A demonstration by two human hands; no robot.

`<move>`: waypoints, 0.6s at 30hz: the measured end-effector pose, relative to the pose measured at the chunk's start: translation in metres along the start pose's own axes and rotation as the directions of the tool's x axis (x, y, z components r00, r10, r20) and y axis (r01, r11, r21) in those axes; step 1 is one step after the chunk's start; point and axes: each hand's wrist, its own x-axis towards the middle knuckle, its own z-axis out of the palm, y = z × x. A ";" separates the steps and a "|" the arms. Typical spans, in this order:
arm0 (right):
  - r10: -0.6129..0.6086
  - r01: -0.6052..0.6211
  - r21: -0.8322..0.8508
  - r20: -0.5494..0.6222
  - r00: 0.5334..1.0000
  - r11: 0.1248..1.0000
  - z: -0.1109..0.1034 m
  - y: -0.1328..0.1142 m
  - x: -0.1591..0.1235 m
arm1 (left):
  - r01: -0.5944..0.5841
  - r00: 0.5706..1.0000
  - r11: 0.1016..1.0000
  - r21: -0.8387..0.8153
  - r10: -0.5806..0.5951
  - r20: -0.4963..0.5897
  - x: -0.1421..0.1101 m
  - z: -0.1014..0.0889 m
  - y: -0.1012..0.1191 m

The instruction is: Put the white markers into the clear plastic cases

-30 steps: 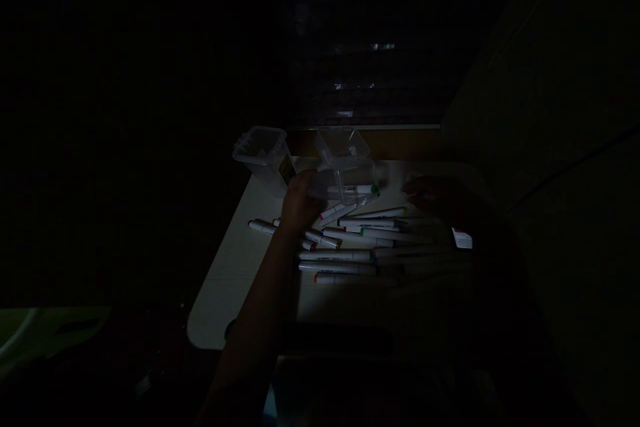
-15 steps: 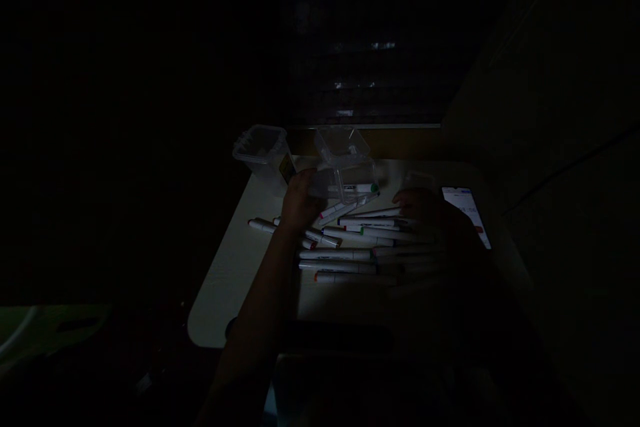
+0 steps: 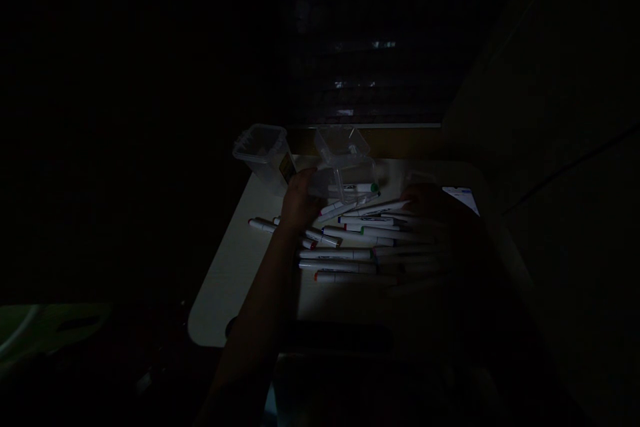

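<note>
Very dim light hides most fine detail. My left hand (image 3: 298,200) rests against the side of a clear plastic container (image 3: 369,170), its fingers closed around the near left edge. A green-capped marker (image 3: 353,188) shows through or inside the clear walls; I cannot tell which. My right hand (image 3: 424,199) is in shadow, with its fingertips closed on the right end of a white marker (image 3: 377,209). That marker is slightly raised at the right end. Below the hands lie several white markers (image 3: 335,254) with coloured caps, mostly crosswise on the small white table (image 3: 225,293).
A second clear tub (image 3: 265,153) with a dark label stands open at the back left. A lit phone (image 3: 463,197) lies at the right edge, partly covered by my right arm. Behind the table is a dark slatted surface (image 3: 345,93).
My right hand has moved slightly right and closed on a white marker, whose right end has lifted. My right arm now covers more of the phone. My left hand stays on the container.
</note>
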 end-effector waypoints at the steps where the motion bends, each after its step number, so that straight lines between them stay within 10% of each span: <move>1: -0.001 0.001 0.000 -0.013 1.000 1.000 -0.003 0.001 -0.001 | 0.001 1.000 1.000 -0.001 -0.001 0.008 0.000 0.000 0.000; 7: -0.112 0.126 0.025 -0.308 0.945 0.992 -0.022 -0.009 -0.020 | 0.000 1.000 1.000 -0.012 0.000 0.014 -0.001 0.000 -0.002; 18: -0.322 0.343 -0.111 -0.683 0.655 0.933 -0.039 -0.049 -0.049 | 0.000 1.000 1.000 0.016 0.000 -0.011 -0.001 0.001 -0.002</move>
